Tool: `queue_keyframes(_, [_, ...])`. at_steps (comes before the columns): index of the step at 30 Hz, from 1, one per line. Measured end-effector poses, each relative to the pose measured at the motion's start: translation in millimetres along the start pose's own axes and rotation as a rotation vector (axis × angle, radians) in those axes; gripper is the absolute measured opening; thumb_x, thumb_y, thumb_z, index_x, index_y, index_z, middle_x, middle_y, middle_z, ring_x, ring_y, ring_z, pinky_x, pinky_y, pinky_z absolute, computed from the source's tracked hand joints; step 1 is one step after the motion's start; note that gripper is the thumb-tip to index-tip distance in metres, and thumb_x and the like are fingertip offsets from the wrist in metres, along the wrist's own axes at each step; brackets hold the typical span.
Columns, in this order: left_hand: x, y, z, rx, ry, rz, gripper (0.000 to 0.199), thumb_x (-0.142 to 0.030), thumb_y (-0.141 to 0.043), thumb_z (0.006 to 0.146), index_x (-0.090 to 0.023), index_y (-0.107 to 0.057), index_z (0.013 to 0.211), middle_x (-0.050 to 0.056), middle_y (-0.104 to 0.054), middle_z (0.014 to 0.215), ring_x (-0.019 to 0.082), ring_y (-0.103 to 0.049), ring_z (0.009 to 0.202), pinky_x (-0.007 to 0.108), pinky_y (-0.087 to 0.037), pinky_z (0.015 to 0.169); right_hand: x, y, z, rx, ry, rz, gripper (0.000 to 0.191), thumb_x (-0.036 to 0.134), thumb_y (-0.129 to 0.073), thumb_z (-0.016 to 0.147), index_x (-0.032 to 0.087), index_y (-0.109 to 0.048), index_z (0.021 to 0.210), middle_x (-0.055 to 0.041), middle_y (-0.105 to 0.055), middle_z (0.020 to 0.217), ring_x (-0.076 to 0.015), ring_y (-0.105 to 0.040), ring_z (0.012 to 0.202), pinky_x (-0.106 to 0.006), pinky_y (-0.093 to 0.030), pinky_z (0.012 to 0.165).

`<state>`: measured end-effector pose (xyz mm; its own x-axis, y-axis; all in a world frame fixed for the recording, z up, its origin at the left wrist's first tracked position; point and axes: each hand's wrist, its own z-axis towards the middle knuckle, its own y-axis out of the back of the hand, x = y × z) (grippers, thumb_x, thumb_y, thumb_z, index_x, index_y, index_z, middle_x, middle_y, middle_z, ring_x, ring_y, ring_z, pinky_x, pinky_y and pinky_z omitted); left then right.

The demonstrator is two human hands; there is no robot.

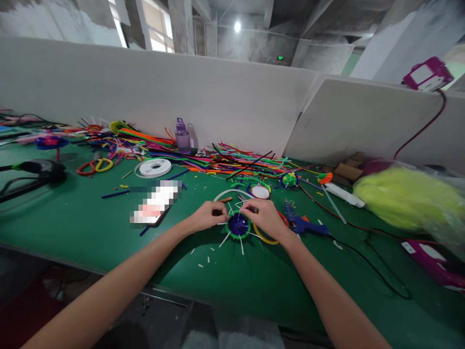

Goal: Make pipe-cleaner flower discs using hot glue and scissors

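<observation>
Head view — working over a round blue-and-green piece (pixel 239 224) on the green table (pixel 225 278), with left hand (pixel 210 214) and right hand (pixel 266 217) at its rim from either side, probably to steady it. Curling fingers in close on both hands; cannot tell whether clamped on rim or white strips (pixel 241 245). Showing blue centre upward, round and so without a long axis — strips radiating outward like spokes.

I'm in a craft workshop of some kind: bare concrete pillars (pixel 180 29) rise behind the partition (pixel 232 102), and my green bench (pixel 90 232) carries pipe cleaners (pixel 145 135), scissors (pixel 96 165) and a glue gun (pixel 305 226).
</observation>
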<state>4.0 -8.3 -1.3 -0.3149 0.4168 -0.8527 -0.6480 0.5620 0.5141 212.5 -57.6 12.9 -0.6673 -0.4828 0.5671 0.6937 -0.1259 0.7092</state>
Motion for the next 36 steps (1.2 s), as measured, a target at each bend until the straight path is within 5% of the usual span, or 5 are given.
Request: queue_keyframes(36, [-1.8, -0.1, -0.3, -0.008, -0.004, 0.01, 0.02, -0.03, -0.057, 0.074, -0.012, -0.058, 0.065, 0.001, -0.056, 0.069, 0.014, -0.052, 0.071, 0.024, -0.04, 0.067, -4.9, 1.7, -0.3, 0.026, -0.002, -0.029, 0.012, 0.031, -0.061, 0.079, 0.021, -0.066, 0.078, -0.0004, -0.067, 0.075, -0.0131, -0.057, 0.066, -0.024, -0.041, 0.062])
